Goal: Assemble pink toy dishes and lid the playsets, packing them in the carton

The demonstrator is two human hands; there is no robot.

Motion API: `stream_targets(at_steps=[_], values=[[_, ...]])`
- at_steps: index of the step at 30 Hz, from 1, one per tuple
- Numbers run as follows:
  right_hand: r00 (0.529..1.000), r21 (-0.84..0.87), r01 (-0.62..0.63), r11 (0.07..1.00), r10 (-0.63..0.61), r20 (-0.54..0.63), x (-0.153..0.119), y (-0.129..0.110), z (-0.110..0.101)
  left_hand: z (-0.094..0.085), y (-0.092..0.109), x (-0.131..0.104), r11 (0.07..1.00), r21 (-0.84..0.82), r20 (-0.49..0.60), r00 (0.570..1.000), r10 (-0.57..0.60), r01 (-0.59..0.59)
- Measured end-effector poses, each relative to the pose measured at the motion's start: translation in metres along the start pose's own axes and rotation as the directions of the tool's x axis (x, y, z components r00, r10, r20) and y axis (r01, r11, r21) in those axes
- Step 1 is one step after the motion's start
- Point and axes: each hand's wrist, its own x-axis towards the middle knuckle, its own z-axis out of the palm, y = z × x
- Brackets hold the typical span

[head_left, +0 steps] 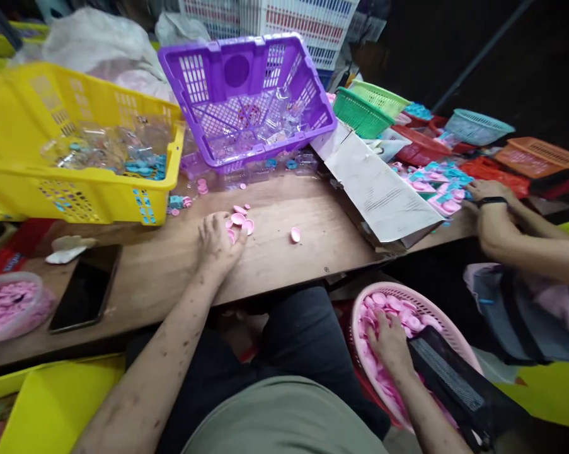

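Note:
My left hand [219, 244] rests on the wooden table with its fingers apart. Beside its thumb and fingertips lie several small pink cup-shaped plastic pieces [238, 219]; whether it touches one is hard to tell. A single pink cup-shaped piece [295, 234] sits by itself farther right. Down at the right, my right hand [389, 343] reaches into a round pink basket [454, 337] full of pink plastic pieces [409, 318]. Its fingers are spread over the pieces, their tips partly among them.
A yellow crate [76, 198] and a tilted purple crate [246, 57] hold clear plastic parts. A white cardboard piece [383, 195] divides the table from a co-worker's hands [489, 192]. At left are a phone [86, 287] and a tub of pink bits [33, 302].

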Motion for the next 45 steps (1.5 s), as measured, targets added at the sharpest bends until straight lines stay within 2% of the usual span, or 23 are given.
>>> stream_targets(at_steps=[4,8,11,15,19,21,22,24,26,28,29,31,33,35,37,39,40,42,43,45], values=[[0.997,0.012,0.072,0.997,-0.072,0.027,0.010,0.022,-0.017,0.001,0.030,0.029,0.990,0.139,0.172,0.985,-0.012,-0.013],[0.995,0.047,0.098,0.994,-0.097,-0.011,0.015,0.032,-0.035,0.009,0.037,0.045,0.959,0.265,0.400,0.916,-0.013,-0.102],[0.997,0.085,0.070,0.994,-0.066,-0.049,0.016,0.032,-0.043,0.008,0.028,0.042,0.944,0.270,0.453,0.890,0.049,-0.189],[0.995,0.116,-0.013,0.993,0.024,-0.101,0.013,0.031,-0.052,-0.005,0.010,0.033,0.928,0.228,0.501,0.853,0.146,-0.294],[0.995,0.159,0.021,0.987,-0.005,-0.100,0.014,0.019,-0.075,-0.016,-0.019,0.028,0.915,0.151,0.497,0.829,0.257,-0.374],[0.992,0.197,0.092,0.976,-0.072,-0.108,0.022,-0.006,-0.088,-0.020,-0.035,0.027,0.910,0.104,0.455,0.833,0.315,-0.401],[0.984,0.228,0.155,0.961,-0.130,-0.121,0.027,-0.027,-0.093,-0.022,-0.041,0.026,0.909,0.082,0.437,0.835,0.335,-0.408],[0.938,0.310,0.343,0.887,-0.305,-0.165,0.039,-0.085,-0.093,-0.027,-0.048,0.026,0.910,0.052,0.408,0.840,0.357,-0.412],[0.827,0.381,0.559,0.736,-0.528,-0.193,0.048,-0.160,-0.081,-0.033,-0.047,0.027,0.912,0.026,0.362,0.855,0.373,-0.409],[0.704,0.366,0.684,0.631,-0.703,-0.104,0.052,-0.238,-0.059,-0.044,-0.040,0.025,0.917,-0.018,0.281,0.878,0.387,-0.399],[0.642,0.336,0.728,0.598,-0.766,-0.029,0.054,-0.273,-0.046,-0.053,-0.036,0.020,0.919,-0.046,0.233,0.891,0.390,-0.390],[0.576,0.320,0.767,0.557,-0.817,0.041,0.057,-0.329,-0.018,-0.080,-0.030,0.001,0.930,-0.099,0.130,0.922,0.364,-0.353],[0.532,0.321,0.786,0.529,-0.842,0.086,0.059,-0.362,0.003,-0.120,-0.030,-0.030,0.957,-0.133,0.027,0.965,0.262,-0.256],[0.488,0.350,0.794,0.497,-0.865,0.120,0.059,-0.375,0.015,-0.166,-0.036,-0.066,0.986,-0.136,-0.095,0.992,0.081,-0.094],[0.439,0.396,0.799,0.453,-0.889,0.132,0.061,-0.375,0.021,-0.211,-0.048,-0.094,0.993,-0.073,-0.256,0.961,-0.108,0.093],[0.379,0.387,0.840,0.382,-0.921,0.087,0.070,-0.372,0.031,-0.250,-0.069,-0.108,0.957,0.073,-0.408,0.884,-0.227,0.280],[0.348,0.378,0.862,0.338,-0.937,0.042,0.076,-0.372,0.039,-0.268,-0.084,-0.111,0.912,0.166,-0.452,0.851,-0.268,0.375],[0.289,0.359,0.898,0.255,-0.956,-0.043,0.089,-0.375,0.055,-0.296,-0.117,-0.111,0.767,0.342,-0.423,0.817,-0.391,0.544],[0.246,0.367,0.908,0.201,-0.966,-0.081,0.094,-0.376,0.061,-0.306,-0.132,-0.111,0.689,0.428,-0.347,0.810,-0.473,0.585],[0.180,0.374,0.919,0.123,-0.976,-0.121,0.099,-0.378,0.068,-0.312,-0.153,-0.107,0.589,0.566,-0.174,0.782,-0.599,0.577]])
